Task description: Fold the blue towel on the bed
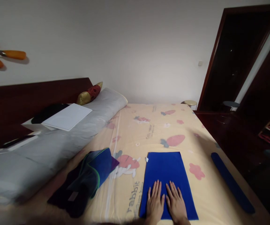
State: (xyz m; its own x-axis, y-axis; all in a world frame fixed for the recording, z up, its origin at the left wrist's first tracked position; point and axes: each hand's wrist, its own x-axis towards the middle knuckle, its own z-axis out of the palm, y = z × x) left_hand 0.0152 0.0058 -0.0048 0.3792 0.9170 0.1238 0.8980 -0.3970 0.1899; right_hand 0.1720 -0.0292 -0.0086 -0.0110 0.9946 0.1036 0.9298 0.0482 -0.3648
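A blue cloth [164, 165] lies flat as a rectangle on the patterned bed sheet [153, 115], a small white tag at its upper left edge. My left hand [155, 200] rests palm down on its lower part, fingers stretched out. Beside it, my right hand [176, 200] also lies flat on the cloth with fingers spread. Neither hand grips anything. To the left is a loose pile of dark and blue cloths [90, 175], one edged in green. Near the right edge of the bed lies a long, narrow blue roll or folded strip [232, 182].
A long grey pillow [62, 150] runs along the headboard [38, 90], with a white flat board or box [68, 117] and a red-gold cushion [90, 93] on it. Two stools [190, 102] stand beyond the bed, near a dark doorway [240, 56].
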